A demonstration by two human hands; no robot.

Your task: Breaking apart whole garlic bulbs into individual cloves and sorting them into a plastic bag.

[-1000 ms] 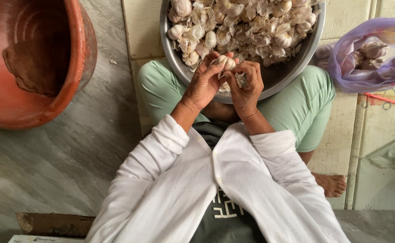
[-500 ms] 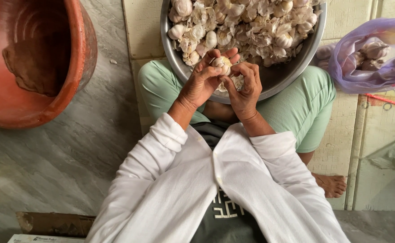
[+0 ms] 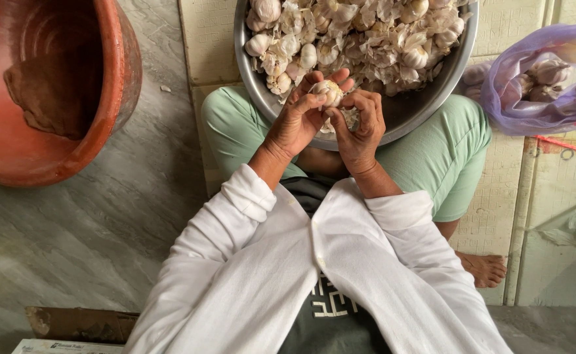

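Garlic bulb (image 3: 328,92) between both hands (image 3: 330,121)

One metal bowl (image 3: 432,88), one clay pot (image 3: 114,85).

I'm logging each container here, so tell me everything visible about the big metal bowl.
The round grey metal bowl looks like steel, with a smooth, dull-shiny wall and a thin rim. Its far side is cut off by the top of the picture. It sits upright, apparently on the person's green-trousered lap. It is heaped with whitish garlic bulbs and loose papery skins. The left hand and right hand hold one garlic bulb over its near rim.
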